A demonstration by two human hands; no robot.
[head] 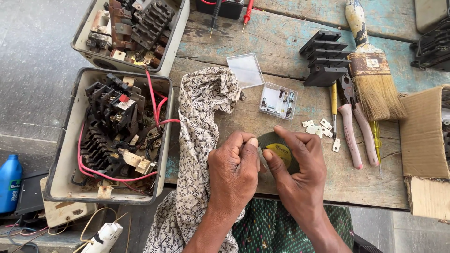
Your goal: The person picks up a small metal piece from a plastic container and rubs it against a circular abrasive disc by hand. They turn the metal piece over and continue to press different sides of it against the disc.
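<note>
My right hand point(296, 161) grips a dark round disc with a yellow centre label point(277, 146) over the wooden workbench point(281, 51). My left hand point(233, 171) is closed in a fist right beside it, thumb and forefinger pinched against the disc's left edge; whatever small piece it pinches is hidden. A patterned cloth point(202, 122) lies under and left of my left wrist. Several small white metal pieces point(321, 129) sit just right of my hands.
Two open switch boxes with red wires point(112, 136) point(133, 30) stand at left. A clear plastic parts box point(277, 100) and its lid point(245, 70), black terminal block point(325, 58), pink-handled pliers point(354, 131), yellow screwdrivers point(334, 105), paintbrush point(372, 70), cardboard point(424, 150), blue bottle point(9, 182).
</note>
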